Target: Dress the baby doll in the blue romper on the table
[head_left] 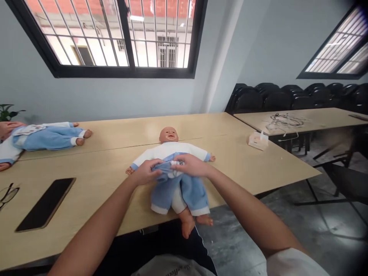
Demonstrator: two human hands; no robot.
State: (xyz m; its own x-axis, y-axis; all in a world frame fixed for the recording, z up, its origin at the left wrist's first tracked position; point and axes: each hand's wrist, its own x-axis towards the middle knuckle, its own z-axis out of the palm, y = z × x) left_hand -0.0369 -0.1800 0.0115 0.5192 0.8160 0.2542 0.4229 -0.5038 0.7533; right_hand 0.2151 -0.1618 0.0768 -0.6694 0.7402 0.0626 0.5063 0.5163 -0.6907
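Your L hand [147, 171] & R hand [190, 165] both grip bunched blue cloth [164, 168] at the waist of the doll [169, 147]. It's face-up on the surface [115, 168], feet [187, 224] past the near edge. Phone [46, 205] to your L, tissue box [258, 142] over R, 2nd doll [50, 138] far L w/ another person's hand [10, 128] at it.

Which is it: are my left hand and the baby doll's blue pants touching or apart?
Touching. The head view shows your left hand gripping the bunched blue pants on the baby doll, cloth between thumb and fingers.
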